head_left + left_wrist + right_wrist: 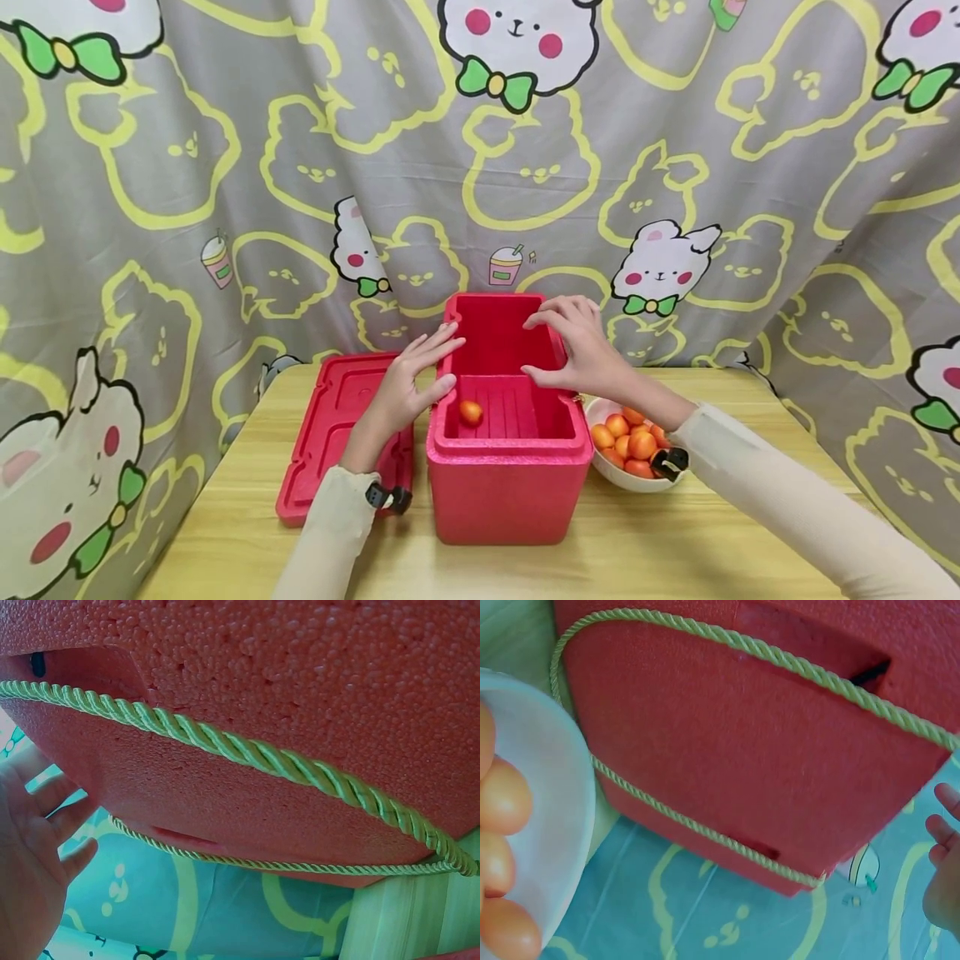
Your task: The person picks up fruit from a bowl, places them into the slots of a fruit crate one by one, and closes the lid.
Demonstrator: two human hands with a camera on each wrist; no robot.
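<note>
A red foam box [506, 500] stands without its lid, and one orange-red fruit that looks like a tomato [471, 412] lies on its floor at the near left. My left hand [408, 379] is at the left rim, fingers spread and pointing forward; whether it touches the rim I cannot tell. Over the right rim is my right hand [581, 346], its bent fingers and thumb wide apart with nothing between them. A white bowl [626, 481] holding several such fruits [641, 444] stands right of the box, below my right forearm.
The red lid [348, 400] lies on the wooden table [232, 500] left of the box, partly under my left arm. Yellow twisted cord [262, 757] runs along the box's sides. A patterned curtain [420, 192] hangs behind the table.
</note>
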